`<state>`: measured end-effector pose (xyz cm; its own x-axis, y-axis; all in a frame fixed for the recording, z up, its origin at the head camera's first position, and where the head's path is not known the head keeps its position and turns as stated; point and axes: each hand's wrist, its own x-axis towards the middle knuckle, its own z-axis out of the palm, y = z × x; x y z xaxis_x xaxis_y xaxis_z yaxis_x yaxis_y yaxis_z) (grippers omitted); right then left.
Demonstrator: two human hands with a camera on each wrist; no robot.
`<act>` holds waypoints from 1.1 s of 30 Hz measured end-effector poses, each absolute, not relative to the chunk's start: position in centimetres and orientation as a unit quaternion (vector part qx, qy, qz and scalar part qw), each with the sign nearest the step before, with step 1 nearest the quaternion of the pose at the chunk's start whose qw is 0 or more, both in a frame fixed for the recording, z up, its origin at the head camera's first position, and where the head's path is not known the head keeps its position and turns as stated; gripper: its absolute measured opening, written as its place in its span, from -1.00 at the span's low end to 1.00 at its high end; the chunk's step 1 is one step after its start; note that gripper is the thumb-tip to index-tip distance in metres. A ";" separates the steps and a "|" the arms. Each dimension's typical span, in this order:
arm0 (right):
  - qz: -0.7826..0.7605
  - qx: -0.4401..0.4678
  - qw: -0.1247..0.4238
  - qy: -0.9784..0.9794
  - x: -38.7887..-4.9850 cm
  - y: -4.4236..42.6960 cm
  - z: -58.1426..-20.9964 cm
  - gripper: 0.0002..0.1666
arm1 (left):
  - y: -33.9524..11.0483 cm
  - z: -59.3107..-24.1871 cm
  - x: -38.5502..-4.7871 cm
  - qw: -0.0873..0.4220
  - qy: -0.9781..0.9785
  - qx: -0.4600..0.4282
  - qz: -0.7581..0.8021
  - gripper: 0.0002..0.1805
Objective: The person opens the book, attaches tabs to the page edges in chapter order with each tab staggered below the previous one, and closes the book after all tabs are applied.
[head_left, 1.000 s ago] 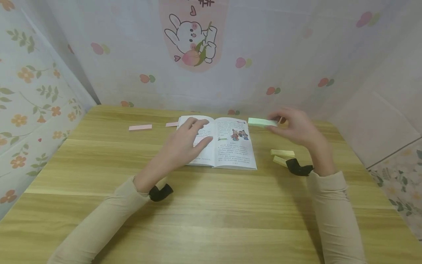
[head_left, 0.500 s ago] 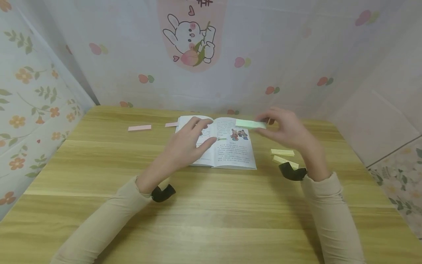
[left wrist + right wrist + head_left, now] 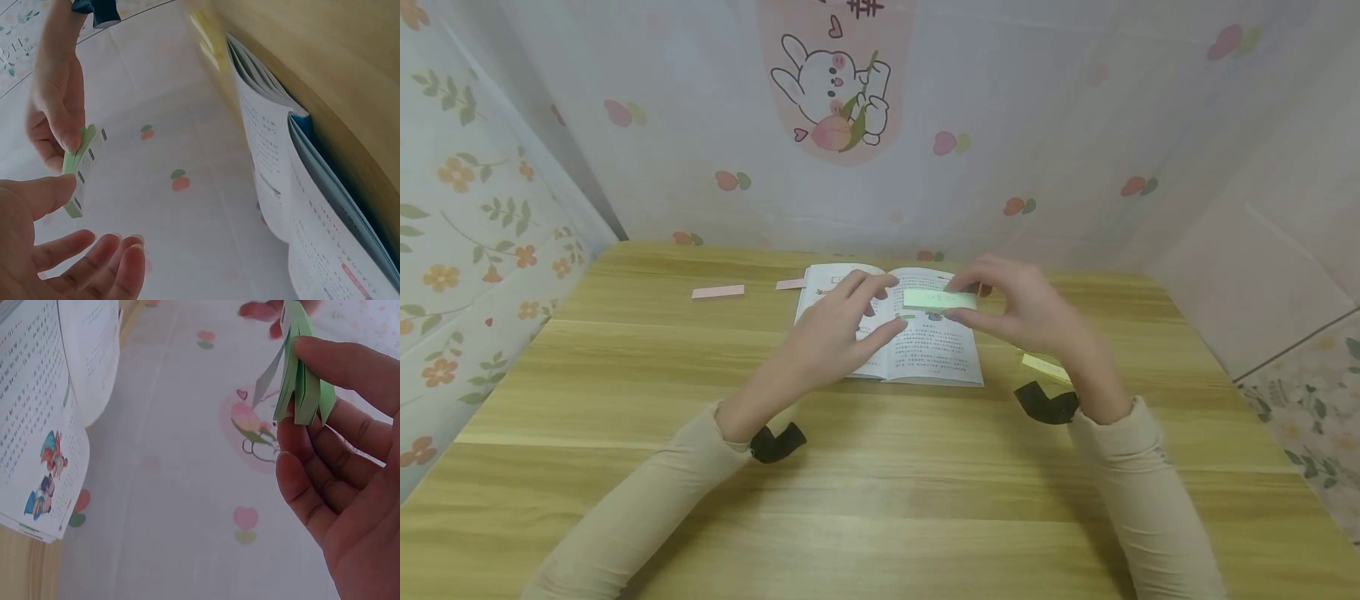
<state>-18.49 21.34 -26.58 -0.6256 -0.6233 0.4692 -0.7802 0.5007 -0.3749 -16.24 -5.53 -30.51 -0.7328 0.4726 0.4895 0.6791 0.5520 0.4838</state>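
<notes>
My right hand (image 3: 1030,312) pinches a pad of green sticky notes (image 3: 934,299) between thumb and fingers, holding it above an open book (image 3: 928,358). In the right wrist view the pad (image 3: 306,394) shows several layers, with one pale leaf fanned out from it. Facing it from the left, my left hand (image 3: 842,329) hangs over the left page with thumb and fingers spread apart. In the left wrist view the left thumb comes close to the pad's (image 3: 78,172) end; whether they touch I cannot tell.
Two pink paper strips are at the back left: one (image 3: 718,292) lies on the wooden table (image 3: 880,500), the other (image 3: 790,284) beside the book's left edge. A yellow note pad (image 3: 1045,367) lies right of the book, partly behind my right arm. A printed curtain (image 3: 1060,108) hangs behind.
My right hand has carried the green pad leftward, from beside the book to over its right page. My left hand has shifted slightly right toward it.
</notes>
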 end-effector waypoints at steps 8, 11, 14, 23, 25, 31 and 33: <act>0.293 0.422 0.127 -0.848 -18.1 20.3 -27.0 -0.67 | -5.3 -30.7 -16.0 0.161 -0.843 -0.363 -0.363 -0.45; 0.300 0.435 0.128 -0.839 -18.1 20.1 -27.1 -0.67 | -5.2 -30.8 -15.8 0.173 -0.830 -0.374 -0.376 -0.48; 0.302 0.449 0.129 -0.831 -18.1 19.8 -27.3 -0.67 | -5.1 -30.9 -15.8 0.181 -0.821 -0.379 -0.387 -0.52; 0.304 0.454 0.124 -0.828 -18.0 19.4 -27.5 -0.68 | -5.0 -31.1 -16.2 0.209 -0.790 -0.395 -0.421 -0.73; 0.306 0.453 0.123 -0.828 -18.0 19.3 -27.5 -0.68 | -4.9 -31.1 -16.2 0.212 -0.786 -0.397 -0.425 -0.77; 0.310 0.456 0.123 -0.825 -18.2 19.4 -27.6 -0.66 | -4.8 -31.2 -16.3 0.217 -0.777 -0.397 -0.438 -0.79; 0.312 0.458 0.125 -0.823 -18.2 19.4 -27.6 -0.65 | -4.8 -31.2 -16.4 0.220 -0.774 -0.394 -0.443 -0.78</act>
<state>-18.25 19.41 -27.63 -0.5486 -0.6755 0.4926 -0.8322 0.3849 -0.3990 -16.35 -4.81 -31.16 -0.5921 0.4156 0.6905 0.8058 0.2961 0.5128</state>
